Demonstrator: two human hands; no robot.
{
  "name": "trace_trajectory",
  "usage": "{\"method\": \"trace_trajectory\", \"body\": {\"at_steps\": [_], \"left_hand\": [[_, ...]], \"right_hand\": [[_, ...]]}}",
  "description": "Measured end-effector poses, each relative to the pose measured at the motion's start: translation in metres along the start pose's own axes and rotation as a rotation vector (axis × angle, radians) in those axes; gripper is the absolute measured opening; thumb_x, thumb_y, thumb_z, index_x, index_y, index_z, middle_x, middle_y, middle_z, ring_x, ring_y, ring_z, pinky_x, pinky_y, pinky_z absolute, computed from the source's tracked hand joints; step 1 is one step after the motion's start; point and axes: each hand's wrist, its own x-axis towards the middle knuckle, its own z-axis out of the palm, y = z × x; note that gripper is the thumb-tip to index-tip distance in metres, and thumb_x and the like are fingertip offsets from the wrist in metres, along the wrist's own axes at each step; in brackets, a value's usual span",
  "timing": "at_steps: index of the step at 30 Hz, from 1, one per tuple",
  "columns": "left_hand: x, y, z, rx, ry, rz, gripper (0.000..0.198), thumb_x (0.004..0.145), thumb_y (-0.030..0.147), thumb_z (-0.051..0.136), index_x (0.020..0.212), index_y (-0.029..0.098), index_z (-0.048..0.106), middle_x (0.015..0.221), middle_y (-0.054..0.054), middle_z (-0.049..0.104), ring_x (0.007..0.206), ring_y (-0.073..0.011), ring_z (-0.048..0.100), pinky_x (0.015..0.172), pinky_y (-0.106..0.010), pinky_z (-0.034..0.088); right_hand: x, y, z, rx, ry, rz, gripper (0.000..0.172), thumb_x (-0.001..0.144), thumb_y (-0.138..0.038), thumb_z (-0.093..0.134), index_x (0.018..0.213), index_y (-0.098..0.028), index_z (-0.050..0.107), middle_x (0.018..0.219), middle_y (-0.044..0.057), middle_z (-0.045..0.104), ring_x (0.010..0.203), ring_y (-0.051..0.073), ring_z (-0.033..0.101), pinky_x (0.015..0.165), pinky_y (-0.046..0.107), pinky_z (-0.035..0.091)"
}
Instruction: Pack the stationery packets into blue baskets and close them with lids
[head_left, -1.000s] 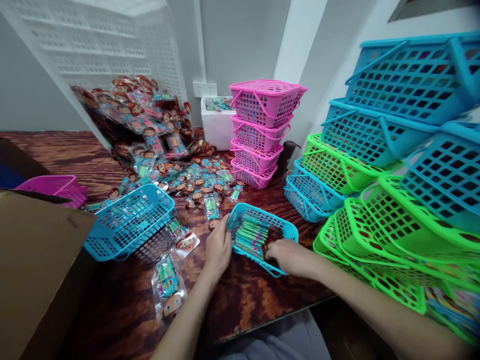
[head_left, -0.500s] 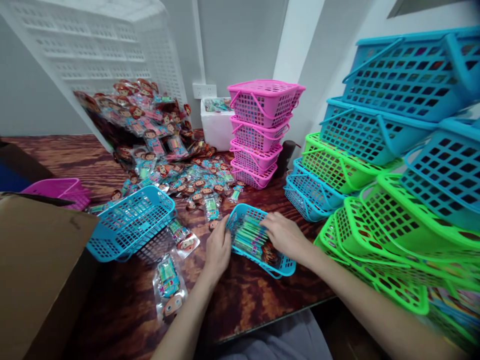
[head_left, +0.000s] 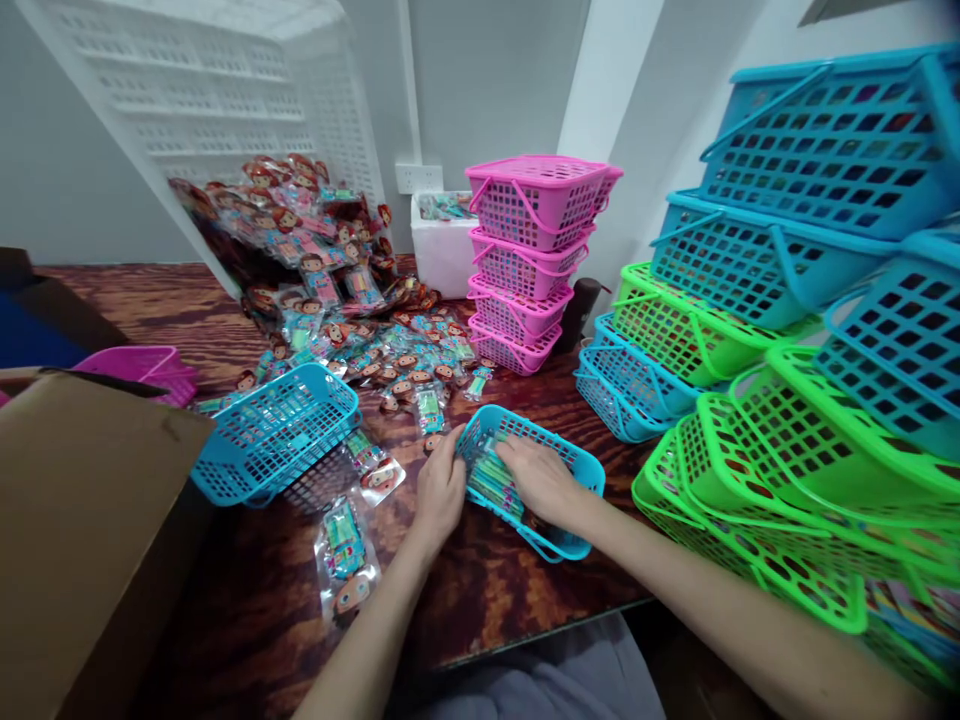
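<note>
A small blue plastic basket (head_left: 577, 468) lies on the wooden table (head_left: 510, 590) in front of me, filled with a row of packaged toy packets (head_left: 491, 478). My left hand (head_left: 441, 490) grips the basket's left end, fingers curled on its rim. My right hand (head_left: 536, 478) lies flat inside the basket, fingers spread over the packets. A second blue basket (head_left: 274, 432) lies tilted to the left. Loose packets (head_left: 346, 548) rest on the table near my left forearm.
A heap of packets (head_left: 330, 270) spills from a white crate (head_left: 225, 110) at the back. Stacked pink baskets (head_left: 525, 260) stand behind, green baskets (head_left: 750, 480) and blue baskets (head_left: 810, 200) pile up on the right. A cardboard box (head_left: 82, 520) sits at the left.
My right hand has moved from the basket's near right corner leftward across the packets to its middle. The left hand has stayed on the basket's left end.
</note>
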Motion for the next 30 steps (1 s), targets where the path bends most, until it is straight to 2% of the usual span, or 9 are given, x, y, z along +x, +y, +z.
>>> {"method": "trace_trajectory", "body": {"at_steps": [3,7,10,13,16,22,26,28,30], "left_hand": [[0.0,-0.001,0.0,-0.007,0.0,0.001,0.052,0.085,0.013,0.034,0.133,0.017,0.053,0.133,-0.008,0.061,0.124,-0.0221,0.055,0.11,-0.043,0.04],[-0.002,0.0,-0.002,-0.015,-0.007,-0.001,0.052,0.085,0.014,0.034,0.134,0.014,0.053,0.134,-0.01,0.06,0.125,-0.0225,0.055,0.11,-0.043,0.04],[-0.005,0.0,-0.003,-0.023,-0.012,-0.008,0.052,0.085,0.014,0.036,0.134,0.015,0.053,0.137,-0.009,0.058,0.127,-0.0212,0.053,0.111,-0.04,0.039],[-0.004,0.0,-0.002,-0.029,-0.014,-0.03,0.052,0.085,0.013,0.036,0.135,0.016,0.053,0.136,-0.008,0.059,0.127,-0.0206,0.053,0.111,-0.039,0.038],[0.001,0.002,0.002,-0.033,-0.011,-0.058,0.052,0.087,0.013,0.035,0.136,0.013,0.052,0.138,-0.011,0.058,0.129,-0.0218,0.051,0.113,-0.041,0.036],[0.006,0.013,0.013,-0.033,-0.002,-0.093,0.049,0.098,0.034,0.039,0.142,0.014,0.046,0.144,-0.013,0.052,0.134,-0.0226,0.047,0.113,-0.038,0.036],[-0.013,0.007,-0.013,-0.005,0.03,-0.081,0.043,0.097,0.037,0.046,0.135,0.02,0.054,0.138,-0.008,0.058,0.128,-0.0205,0.053,0.108,-0.033,0.041],[-0.03,-0.005,-0.04,0.023,0.052,-0.08,0.031,0.093,0.032,0.05,0.119,0.022,0.065,0.122,-0.005,0.068,0.115,-0.02,0.061,0.101,-0.032,0.046],[-0.046,-0.018,-0.071,0.063,0.104,-0.106,0.024,0.092,0.029,0.051,0.106,0.022,0.069,0.109,-0.005,0.072,0.105,-0.0207,0.065,0.095,-0.033,0.048]], "right_hand": [[0.004,-0.002,-0.001,-0.017,-0.035,0.04,0.032,0.093,-0.005,0.037,0.113,-0.015,0.059,0.116,0.013,0.064,0.108,0.023,0.06,0.091,0.033,0.044],[-0.001,0.0,-0.02,-0.034,-0.039,0.025,0.028,0.093,-0.009,0.04,0.105,-0.014,0.065,0.104,0.014,0.068,0.1,0.025,0.063,0.088,0.036,0.046],[-0.018,0.006,-0.025,-0.037,-0.009,-0.146,0.032,0.095,-0.021,0.048,0.124,-0.022,0.062,0.128,0.012,0.062,0.123,0.029,0.051,0.101,0.044,0.04],[-0.031,0.01,-0.012,0.008,-0.08,-0.27,0.052,0.093,-0.028,0.056,0.144,-0.031,0.045,0.155,0.005,0.04,0.142,0.031,0.031,0.111,0.05,0.032],[-0.03,0.011,0.007,-0.008,-0.126,-0.248,0.06,0.094,-0.028,0.053,0.151,-0.029,0.034,0.162,0.005,0.025,0.148,0.031,0.021,0.116,0.053,0.027],[-0.015,0.032,0.031,-0.099,-0.076,-0.203,0.056,0.099,-0.029,0.041,0.153,-0.03,0.03,0.163,0.005,0.022,0.149,0.029,0.017,0.116,0.052,0.029],[-0.01,0.079,0.041,-0.095,0.057,-0.117,0.055,0.098,-0.025,0.033,0.153,-0.028,0.032,0.162,0.006,0.022,0.15,0.028,0.016,0.115,0.048,0.033],[-0.006,0.101,0.035,-0.085,0.085,-0.057,0.054,0.095,-0.026,0.037,0.149,-0.024,0.041,0.159,0.01,0.032,0.146,0.03,0.028,0.112,0.049,0.036],[0.001,0.108,0.019,-0.068,0.203,0.034,0.052,0.093,-0.031,0.04,0.142,-0.018,0.051,0.149,0.016,0.046,0.136,0.033,0.043,0.107,0.051,0.04]]}}
